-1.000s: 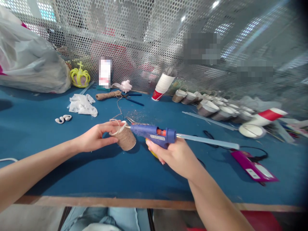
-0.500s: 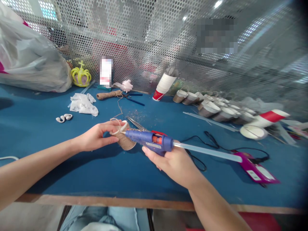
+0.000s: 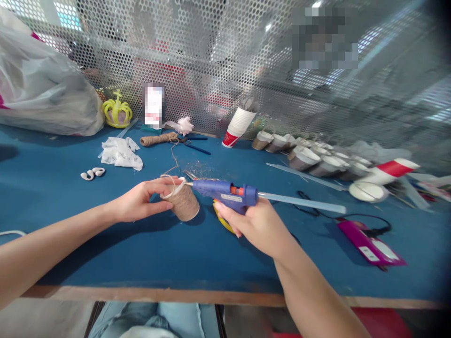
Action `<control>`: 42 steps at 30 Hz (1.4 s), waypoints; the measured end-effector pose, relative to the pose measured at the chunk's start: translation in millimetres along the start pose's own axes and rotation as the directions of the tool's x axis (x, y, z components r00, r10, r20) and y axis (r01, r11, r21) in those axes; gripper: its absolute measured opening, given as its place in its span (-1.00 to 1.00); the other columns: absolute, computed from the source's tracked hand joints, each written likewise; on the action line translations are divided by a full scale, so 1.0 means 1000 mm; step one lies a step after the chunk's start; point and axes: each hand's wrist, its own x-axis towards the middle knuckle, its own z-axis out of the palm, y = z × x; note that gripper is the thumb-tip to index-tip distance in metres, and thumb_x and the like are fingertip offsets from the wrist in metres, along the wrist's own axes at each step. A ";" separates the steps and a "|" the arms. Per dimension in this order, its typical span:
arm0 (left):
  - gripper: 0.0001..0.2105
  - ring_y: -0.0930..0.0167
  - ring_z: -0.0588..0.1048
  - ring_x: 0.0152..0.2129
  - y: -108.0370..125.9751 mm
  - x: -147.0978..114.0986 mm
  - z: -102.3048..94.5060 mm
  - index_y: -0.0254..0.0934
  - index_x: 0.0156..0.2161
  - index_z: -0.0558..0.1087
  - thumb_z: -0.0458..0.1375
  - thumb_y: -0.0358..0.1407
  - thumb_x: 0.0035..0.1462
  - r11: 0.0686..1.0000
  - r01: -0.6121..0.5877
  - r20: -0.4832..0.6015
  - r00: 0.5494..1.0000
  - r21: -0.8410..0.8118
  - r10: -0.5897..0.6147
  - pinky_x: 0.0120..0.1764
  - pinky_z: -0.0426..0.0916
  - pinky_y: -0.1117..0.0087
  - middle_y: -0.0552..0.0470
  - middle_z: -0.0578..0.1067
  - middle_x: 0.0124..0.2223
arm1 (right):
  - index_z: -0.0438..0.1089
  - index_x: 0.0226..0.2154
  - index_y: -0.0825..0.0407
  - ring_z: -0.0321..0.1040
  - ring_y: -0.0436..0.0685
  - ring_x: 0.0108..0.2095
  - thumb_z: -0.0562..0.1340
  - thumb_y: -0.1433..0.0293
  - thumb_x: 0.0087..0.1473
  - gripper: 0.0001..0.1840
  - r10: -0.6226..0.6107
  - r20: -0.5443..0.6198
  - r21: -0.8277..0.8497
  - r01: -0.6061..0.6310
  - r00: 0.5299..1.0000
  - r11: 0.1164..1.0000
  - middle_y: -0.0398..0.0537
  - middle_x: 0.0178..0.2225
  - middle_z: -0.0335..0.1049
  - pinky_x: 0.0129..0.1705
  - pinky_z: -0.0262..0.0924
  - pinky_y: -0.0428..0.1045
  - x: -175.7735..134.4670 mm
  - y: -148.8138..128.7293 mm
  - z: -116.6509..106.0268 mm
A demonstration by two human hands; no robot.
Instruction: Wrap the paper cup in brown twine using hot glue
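My left hand (image 3: 146,199) grips the rim of a twine-wrapped paper cup (image 3: 185,203), which lies tilted with its white-edged mouth toward that hand. From the rim a strand of twine (image 3: 174,157) runs back to a twine bundle (image 3: 159,139). My right hand (image 3: 255,223) is closed around a blue glue gun (image 3: 225,193) with a clear glue stick (image 3: 303,202) jutting from its rear. The gun's metal nozzle points left, close to the cup's rim; whether they touch I cannot tell. Partly hidden behind the gun are scissors (image 3: 222,218) with a yellow handle.
Blue-handled pliers (image 3: 197,146) lie beyond the cup, and a leaning stack of paper cups (image 3: 239,123) stands at the mesh wall. Several wrapped cups (image 3: 303,158) sit at right. A purple power strip (image 3: 371,244) with a black cable lies nearer. A yellow crown (image 3: 118,112) stands back left.
My right hand has moved the glue gun slightly up and right, its nozzle shifting along the cup's rim. More of the cup's side and the yellow scissor handle now show. My left hand keeps its hold.
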 end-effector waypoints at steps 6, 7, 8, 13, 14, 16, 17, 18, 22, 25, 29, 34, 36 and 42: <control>-0.92 0.24 0.23 0.11 -0.001 0.000 0.000 -0.34 -0.40 0.32 0.09 -0.38 0.09 1.000 -0.006 -0.003 1.000 0.009 0.006 0.10 0.13 0.27 -0.21 0.37 0.04 | 0.26 -0.59 0.07 0.11 -0.06 -0.78 0.14 0.26 0.00 -0.74 -0.011 -0.028 0.007 0.011 1.000 1.000 -0.26 -0.83 0.13 -0.66 0.10 -0.12 0.006 0.003 0.000; -0.92 0.24 0.23 0.10 -0.001 0.000 0.000 -0.34 -0.40 0.32 0.09 -0.38 0.09 1.000 -0.007 -0.001 1.000 0.010 0.007 0.09 0.13 0.26 -0.20 0.37 0.04 | 0.26 -0.60 0.07 0.11 -0.06 -0.78 0.14 0.27 0.00 -0.73 -0.010 -0.027 0.010 0.010 1.000 1.000 -0.26 -0.83 0.13 -0.66 0.10 -0.12 0.007 0.004 0.000; -0.93 0.24 0.23 0.11 0.000 0.000 0.000 -0.34 -0.40 0.32 0.09 -0.38 0.09 1.000 -0.008 0.002 1.000 0.010 0.008 0.09 0.13 0.26 -0.20 0.38 0.03 | 0.26 -0.61 0.07 0.11 -0.06 -0.78 0.14 0.27 0.00 -0.73 -0.008 -0.027 0.010 0.009 1.000 1.000 -0.25 -0.83 0.12 -0.66 0.10 -0.12 0.008 0.004 0.000; -0.92 0.23 0.22 0.11 0.000 0.000 0.000 -0.34 -0.40 0.32 0.09 -0.37 0.09 1.000 -0.017 -0.003 1.000 0.022 0.017 0.09 0.13 0.27 -0.20 0.37 0.04 | 0.26 -0.61 0.06 0.12 -0.05 -0.77 0.13 0.26 0.02 -0.72 -0.013 -0.015 0.000 0.013 1.000 1.000 -0.24 -0.82 0.14 -0.64 0.11 -0.11 0.006 0.005 0.000; -0.92 0.23 0.22 0.11 0.000 0.000 0.000 -0.34 -0.40 0.32 0.09 -0.37 0.09 1.000 -0.016 -0.004 1.000 0.026 0.016 0.09 0.13 0.27 -0.20 0.38 0.03 | 0.25 -0.60 0.06 0.12 -0.06 -0.76 0.13 0.26 0.02 -0.72 -0.010 -0.010 0.002 0.010 1.000 1.000 -0.23 -0.80 0.15 -0.64 0.10 -0.11 0.005 0.004 0.000; -0.92 0.24 0.22 0.11 0.000 0.000 0.000 -0.34 -0.41 0.32 0.09 -0.37 0.09 1.000 -0.015 -0.003 1.000 0.025 0.016 0.09 0.13 0.28 -0.18 0.39 0.02 | 0.25 -0.59 0.05 0.12 -0.06 -0.75 0.13 0.25 0.02 -0.74 -0.010 -0.003 0.008 0.010 1.000 1.000 -0.23 -0.78 0.16 -0.64 0.11 -0.11 0.002 0.003 0.000; -0.92 0.25 0.21 0.12 0.000 0.000 0.000 -0.33 -0.41 0.32 0.09 -0.38 0.09 1.000 -0.015 -0.003 1.000 0.020 0.015 0.09 0.13 0.28 -0.18 0.39 0.01 | 0.24 -0.59 0.05 0.13 -0.06 -0.75 0.13 0.25 0.01 -0.74 -0.013 0.000 0.008 0.013 1.000 1.000 -0.23 -0.77 0.16 -0.64 0.11 -0.11 0.001 0.002 0.000; -0.92 0.25 0.21 0.12 0.000 0.000 0.000 -0.33 -0.41 0.32 0.09 -0.38 0.09 1.000 -0.016 -0.002 1.000 0.015 0.016 0.09 0.13 0.29 -0.17 0.40 0.00 | 0.24 -0.60 0.04 0.13 -0.06 -0.75 0.12 0.26 0.01 -0.74 -0.018 0.002 0.005 0.018 1.000 1.000 -0.23 -0.76 0.16 -0.64 0.11 -0.11 0.000 0.001 0.001; -0.93 0.26 0.20 0.13 -0.001 -0.001 0.000 -0.33 -0.40 0.33 0.09 -0.38 0.09 1.000 -0.008 0.000 1.000 0.001 0.008 0.10 0.11 0.28 -0.16 0.38 0.04 | 0.28 -0.57 0.05 0.14 -0.06 -0.74 0.14 0.27 -0.01 -0.77 -0.031 -0.012 -0.007 0.031 0.999 0.999 -0.20 -0.72 0.23 -0.66 0.10 -0.11 -0.004 0.001 0.002; -0.93 0.26 0.20 0.13 -0.001 -0.001 0.000 -0.33 -0.40 0.33 0.09 -0.37 0.09 1.000 -0.001 -0.002 1.000 0.001 0.001 0.11 0.10 0.28 -0.15 0.37 0.05 | 0.31 -0.54 0.05 0.14 -0.05 -0.74 0.14 0.27 -0.01 -0.79 -0.056 -0.014 -0.030 0.055 0.998 0.998 -0.18 -0.71 0.26 -0.66 0.10 -0.10 -0.006 0.001 0.004; -0.92 0.27 0.20 0.13 -0.002 -0.001 0.000 -0.33 -0.40 0.34 0.09 -0.36 0.10 1.000 0.004 -0.006 1.000 0.001 -0.004 0.12 0.09 0.29 -0.14 0.36 0.07 | 0.33 -0.58 0.02 0.18 -0.02 -0.71 0.13 0.30 0.00 -0.78 -0.138 -0.016 -0.103 0.136 0.990 0.985 -0.19 -0.72 0.26 -0.60 0.13 -0.08 -0.009 0.000 0.006; -0.89 0.26 0.20 0.13 -0.003 -0.001 0.000 -0.32 -0.42 0.34 0.09 -0.34 0.09 1.000 0.025 -0.013 1.000 0.009 -0.025 0.12 0.07 0.25 -0.12 0.38 0.06 | 0.24 -0.67 0.00 0.28 0.03 -0.58 0.16 0.33 -0.01 -0.73 -0.224 -0.044 -0.189 0.212 0.974 0.959 -0.18 -0.71 0.25 -0.51 0.18 -0.08 -0.009 -0.004 0.011; -0.90 0.25 0.19 0.13 -0.003 -0.001 0.000 -0.32 -0.42 0.35 0.10 -0.34 0.09 1.000 0.030 -0.016 0.999 0.004 -0.030 0.12 0.07 0.25 -0.11 0.39 0.05 | 0.19 -0.70 0.00 0.29 0.04 -0.57 0.16 0.33 -0.01 -0.69 -0.244 -0.053 -0.202 0.229 0.968 0.952 -0.18 -0.73 0.23 -0.52 0.17 -0.09 -0.010 -0.005 0.012; -0.90 0.27 0.19 0.13 -0.003 -0.001 0.001 -0.31 -0.40 0.36 0.10 -0.32 0.09 0.999 0.038 -0.017 0.999 -0.004 -0.038 0.12 0.07 0.28 -0.10 0.36 0.08 | 0.29 -0.61 0.02 0.21 -0.02 -0.68 0.14 0.30 0.00 -0.77 -0.134 -0.023 -0.118 0.131 0.991 0.984 -0.20 -0.72 0.26 -0.61 0.13 -0.10 -0.009 -0.004 0.009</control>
